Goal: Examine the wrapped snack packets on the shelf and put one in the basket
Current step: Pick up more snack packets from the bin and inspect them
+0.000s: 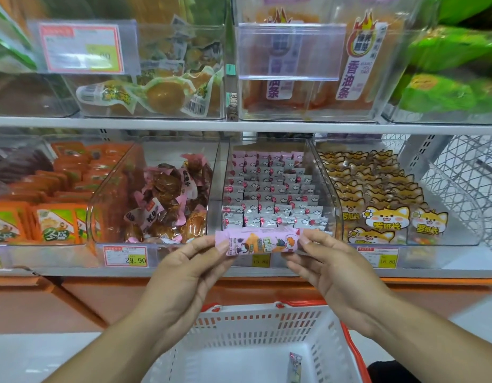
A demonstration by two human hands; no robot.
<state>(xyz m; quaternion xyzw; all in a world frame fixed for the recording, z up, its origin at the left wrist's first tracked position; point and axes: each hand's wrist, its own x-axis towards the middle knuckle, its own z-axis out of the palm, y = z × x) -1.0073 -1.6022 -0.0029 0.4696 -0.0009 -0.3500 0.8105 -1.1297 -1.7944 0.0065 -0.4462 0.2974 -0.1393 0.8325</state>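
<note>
Both hands, left hand (184,269) and right hand (333,269), pinched the pink packet (260,241) by its ends for examination; lowering it into the basket (255,324), which apparently already held one, came next.

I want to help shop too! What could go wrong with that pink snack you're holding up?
The pink packet is pinched only at its ends by the left hand and right hand, so it might slip. It could fall outside the white basket below. The basket already holds one small packet, so you might count wrong.
</note>
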